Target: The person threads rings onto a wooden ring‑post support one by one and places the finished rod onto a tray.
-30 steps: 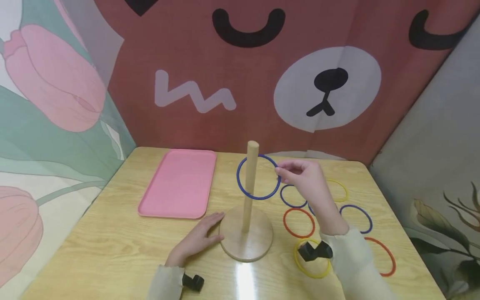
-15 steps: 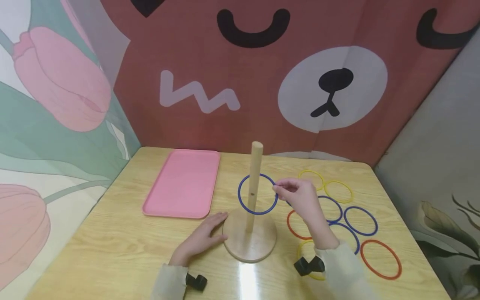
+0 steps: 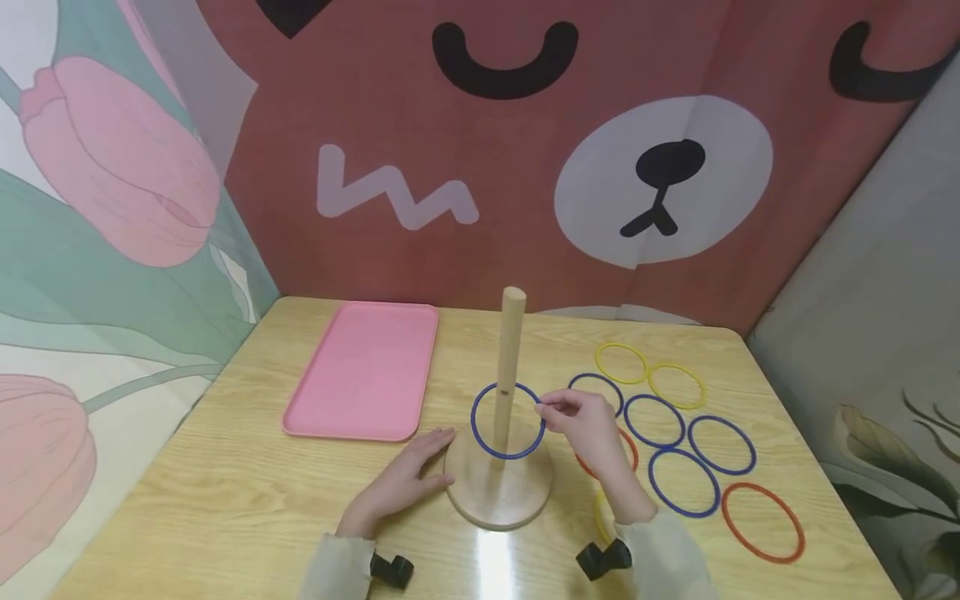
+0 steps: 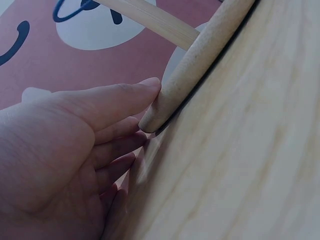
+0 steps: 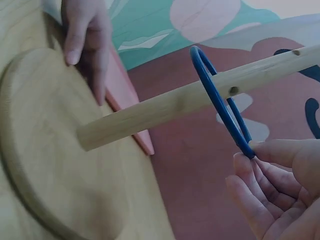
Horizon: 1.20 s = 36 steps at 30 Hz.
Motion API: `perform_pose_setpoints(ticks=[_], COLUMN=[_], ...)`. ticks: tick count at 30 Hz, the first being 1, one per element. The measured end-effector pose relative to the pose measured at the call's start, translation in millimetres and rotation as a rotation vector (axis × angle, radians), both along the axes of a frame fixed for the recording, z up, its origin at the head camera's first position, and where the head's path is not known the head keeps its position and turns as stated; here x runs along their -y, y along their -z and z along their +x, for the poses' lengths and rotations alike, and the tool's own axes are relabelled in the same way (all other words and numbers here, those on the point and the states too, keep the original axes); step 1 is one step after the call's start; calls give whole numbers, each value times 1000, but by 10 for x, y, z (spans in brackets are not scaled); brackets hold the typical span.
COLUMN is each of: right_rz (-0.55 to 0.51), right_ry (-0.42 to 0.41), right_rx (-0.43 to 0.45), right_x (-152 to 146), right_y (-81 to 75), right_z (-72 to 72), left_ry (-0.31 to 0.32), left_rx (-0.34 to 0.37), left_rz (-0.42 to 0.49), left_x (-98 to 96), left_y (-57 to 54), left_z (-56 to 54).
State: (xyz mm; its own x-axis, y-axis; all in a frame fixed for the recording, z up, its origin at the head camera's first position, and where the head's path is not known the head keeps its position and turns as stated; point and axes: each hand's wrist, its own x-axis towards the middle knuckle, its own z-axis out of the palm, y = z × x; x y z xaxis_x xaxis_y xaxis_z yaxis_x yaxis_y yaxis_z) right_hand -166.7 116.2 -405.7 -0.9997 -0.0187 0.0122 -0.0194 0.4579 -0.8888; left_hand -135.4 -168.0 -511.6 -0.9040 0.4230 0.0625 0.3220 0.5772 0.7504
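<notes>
My right hand (image 3: pixel 588 429) pinches a blue ring (image 5: pixel 220 102) between thumb and fingers at its right side. The ring encircles the upright wooden post (image 3: pixel 510 342) partway down, above the round base. In the right wrist view it hangs around the post, with small dark holes in the wood near it. My left hand (image 3: pixel 397 483) rests beside the round wooden base (image 3: pixel 498 504), fingers straight. Its thumb touches the base's edge in the left wrist view, where the other fingers lie along the table.
Right of the stand lie several loose rings on the table: blue rings such as one blue ring (image 3: pixel 651 483), a red ring (image 3: pixel 723 508), and yellow rings including one yellow ring (image 3: pixel 703 387). A pink tray (image 3: pixel 363 371) lies at the back left. A printed curtain (image 3: pixel 510 208) stands behind.
The right hand has lowered the blue ring along the post, from near its top to its lower half. The left hand has stayed against the base.
</notes>
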Motion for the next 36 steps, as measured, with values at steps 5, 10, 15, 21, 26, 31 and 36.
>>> perform_pose_setpoints(ticks=[5,10,15,21,26,31,36], right_rz=[17,47,107,141,159,148,164], right_ry=[5,5,-32,-63,-65,-48,-50], right_rx=[22,15,-5,-19,8,33,23], right_x=[17,60,87,108,113,126,141], right_y=[92,235,386,508,591,635,670], right_z=[38,57,53,60,60,64,64], left_ry=[-5,-17,-21,-10,-4,-3,-6], left_rx=[14,21,28,22,16,15,15], left_rz=[9,10,0,-6,-11,-12,-12], left_x=[-4,17,25,7,-9,-3,-1], left_y=[-9,-14,-19,-29,-33,-27,-25], left_z=[11,44,44,6,-1,3,0])
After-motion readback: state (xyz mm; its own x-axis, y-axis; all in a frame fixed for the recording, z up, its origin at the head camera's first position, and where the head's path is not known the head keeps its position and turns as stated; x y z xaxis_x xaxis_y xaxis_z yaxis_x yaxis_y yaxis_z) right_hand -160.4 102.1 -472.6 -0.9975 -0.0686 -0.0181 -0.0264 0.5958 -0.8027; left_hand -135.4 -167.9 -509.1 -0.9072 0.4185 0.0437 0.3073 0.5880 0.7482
